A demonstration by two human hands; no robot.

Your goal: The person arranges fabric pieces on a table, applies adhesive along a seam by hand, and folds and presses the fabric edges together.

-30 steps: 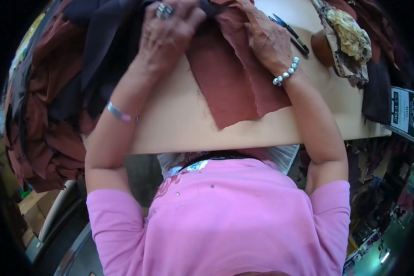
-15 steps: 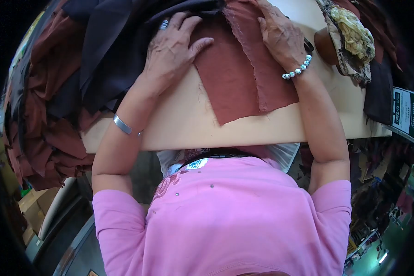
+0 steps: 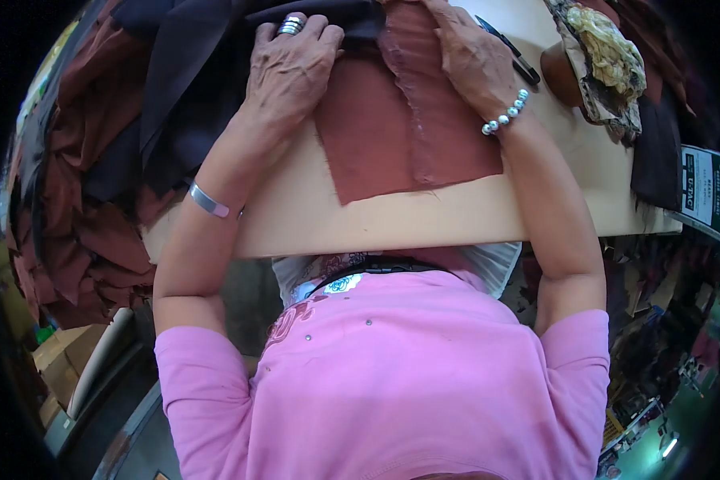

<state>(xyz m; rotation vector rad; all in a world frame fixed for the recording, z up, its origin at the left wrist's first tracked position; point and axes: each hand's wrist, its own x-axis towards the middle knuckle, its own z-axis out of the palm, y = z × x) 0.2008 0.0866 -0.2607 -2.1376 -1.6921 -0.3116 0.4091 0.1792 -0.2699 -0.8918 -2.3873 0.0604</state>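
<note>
"Start with the left hand (image 3: 292, 68)?"

"Resting palm down on dark cloth (image 3: 216, 56), close to the upper left part of the reddish-brown fabric (image 3: 368, 132), fingers bent and slightly apart. Wearing a silver ring (image 3: 292, 26), plus a cuff bracelet (image 3: 208, 200) higher up the arm"

"Pinching anything there?"

"Cannot tell, with the thumb out of sight"

"And with the right hand (image 3: 476, 64)?"

"Lying over the upper right part of the same fabric, reaching up to the top of the view. Cannot tell whether pinching or just pressing. Wearing a beaded bracelet (image 3: 504, 118) at the wrist"

"Describe the fabric, then"

"Spread on the pale table (image 3: 336, 228), between and below both hands, with a raised, rough strip running down toward the near edge. Stops short of the table's front"

"Anything nearby?"

"Yes: black-handled snips (image 3: 520, 64) just beside the right hand, then a brown container (image 3: 560, 76) and crumpled plastic (image 3: 612, 60) farther right. Also, at the far left, a heap of brown and dark fabric pieces (image 3: 64, 232) hanging past the table's edge"
</note>
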